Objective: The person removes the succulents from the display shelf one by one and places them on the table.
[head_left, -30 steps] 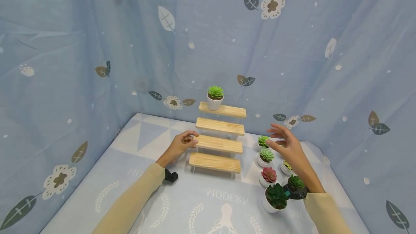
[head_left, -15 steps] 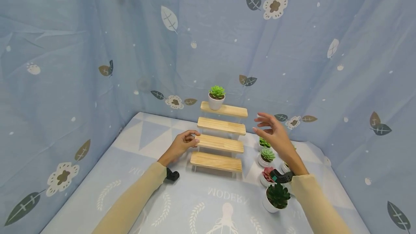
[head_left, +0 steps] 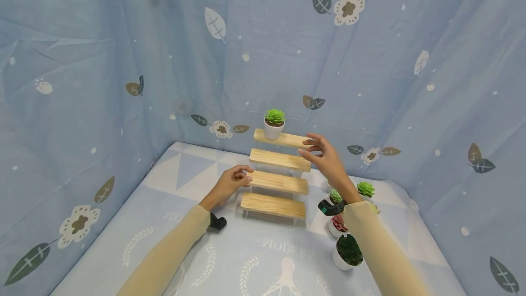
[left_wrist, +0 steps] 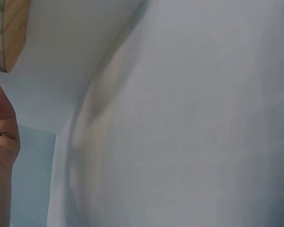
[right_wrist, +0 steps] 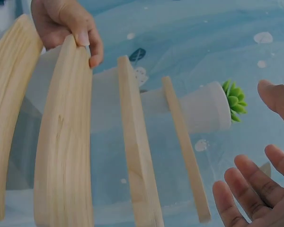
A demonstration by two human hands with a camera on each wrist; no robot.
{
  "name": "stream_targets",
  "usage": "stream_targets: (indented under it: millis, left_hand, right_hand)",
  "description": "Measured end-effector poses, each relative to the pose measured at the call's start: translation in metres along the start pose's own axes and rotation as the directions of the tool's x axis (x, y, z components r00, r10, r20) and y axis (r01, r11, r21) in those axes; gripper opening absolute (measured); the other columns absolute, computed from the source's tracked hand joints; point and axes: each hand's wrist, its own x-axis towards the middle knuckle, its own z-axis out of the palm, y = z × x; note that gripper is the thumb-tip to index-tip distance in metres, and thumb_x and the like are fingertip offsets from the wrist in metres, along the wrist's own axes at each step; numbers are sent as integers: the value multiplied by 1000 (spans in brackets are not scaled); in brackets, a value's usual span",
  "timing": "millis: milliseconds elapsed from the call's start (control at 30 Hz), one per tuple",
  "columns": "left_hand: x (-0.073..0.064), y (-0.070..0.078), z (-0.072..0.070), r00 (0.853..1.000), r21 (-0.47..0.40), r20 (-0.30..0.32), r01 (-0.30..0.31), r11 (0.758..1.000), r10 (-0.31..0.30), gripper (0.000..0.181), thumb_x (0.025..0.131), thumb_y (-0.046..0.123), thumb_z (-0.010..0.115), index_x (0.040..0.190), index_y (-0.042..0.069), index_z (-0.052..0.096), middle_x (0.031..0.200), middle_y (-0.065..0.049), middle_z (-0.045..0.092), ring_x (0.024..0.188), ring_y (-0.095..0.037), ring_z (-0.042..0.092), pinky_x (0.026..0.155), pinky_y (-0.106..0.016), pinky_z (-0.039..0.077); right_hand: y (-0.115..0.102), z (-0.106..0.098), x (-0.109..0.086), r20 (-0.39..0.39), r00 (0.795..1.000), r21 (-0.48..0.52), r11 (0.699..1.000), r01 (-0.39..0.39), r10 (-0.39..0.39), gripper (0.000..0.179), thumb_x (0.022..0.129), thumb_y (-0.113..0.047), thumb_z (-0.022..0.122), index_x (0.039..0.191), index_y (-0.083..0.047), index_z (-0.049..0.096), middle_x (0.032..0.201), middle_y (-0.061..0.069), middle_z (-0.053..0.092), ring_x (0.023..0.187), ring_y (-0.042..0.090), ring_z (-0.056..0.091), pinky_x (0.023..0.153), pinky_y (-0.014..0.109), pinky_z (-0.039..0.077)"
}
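Note:
A four-step wooden display stand (head_left: 279, 182) with pale boards stands at the middle of the table. On its top board, toward the left end, sits a bright green succulent (head_left: 274, 124) in a white pot. My left hand (head_left: 231, 184) holds the left end of the second board from the bottom; the right wrist view shows its thumb and fingers at that board's end. My right hand (head_left: 326, 161) is raised by the right end of the top board, fingers spread and slightly bent, nothing in it. In the right wrist view, the succulent (right_wrist: 234, 100) lies beyond its fingertips.
Several potted succulents stand at the right, partly hidden by my right arm: a dark green one (head_left: 348, 251) in front, a red one (head_left: 339, 224) behind it, a light green one (head_left: 365, 189) farther back. A blue patterned curtain (head_left: 263, 49) hangs behind the table.
My right hand has moved left from above the succulents at the right to the stand's upper right end. The left hand has stayed at the board's end.

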Motion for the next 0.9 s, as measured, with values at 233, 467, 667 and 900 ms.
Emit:
stream_targets:
  millis: [233, 467, 667, 900]
  left_hand:
    - [0, 0, 0, 1000, 5, 6, 14, 1000, -14, 37, 100, 21, 71, 133, 7, 62, 98, -13, 65, 89, -22, 65, 95, -57, 56]
    - [-1, 0, 1, 1000, -10, -2, 11, 1000, -11, 36, 101, 17, 70, 134, 5, 62, 97, -13, 65, 88, -21, 66, 95, -59, 55]
    - [0, 0, 0, 1000, -10, 6, -12, 1000, 12, 36, 101, 18, 70, 134, 5, 61, 96, -12, 65, 89, -22, 66, 95, -62, 54]
    - [1, 0, 0, 1000, -6, 3, -7, 1000, 7, 35, 101, 17, 70, 133, 5, 62, 95, -12, 65, 87, -21, 65, 94, -59, 56]
  right_hand:
    - [2, 17, 18, -33, 998, 23, 999, -46, 47, 68, 97, -36, 75, 155, -22, 43, 148, 10, 51, 127, 29, 51, 109, 52, 43]
    - [-3, 32, 35, -63, 996, 43, 997, -61, 64, 74, 92, -47, 77, 155, -26, 43, 150, 8, 50, 133, 28, 49, 107, 54, 46]
    - [-9, 44, 48, -68, 994, 95, 993, -75, 81, 71, 95, -38, 76, 156, -21, 42, 152, 13, 48, 133, 28, 49, 109, 55, 44]
    - [-10, 51, 59, -83, 994, 134, 989, -66, 77, 84, 92, -42, 80, 158, -13, 38, 154, 16, 46, 136, 31, 46, 110, 53, 44]
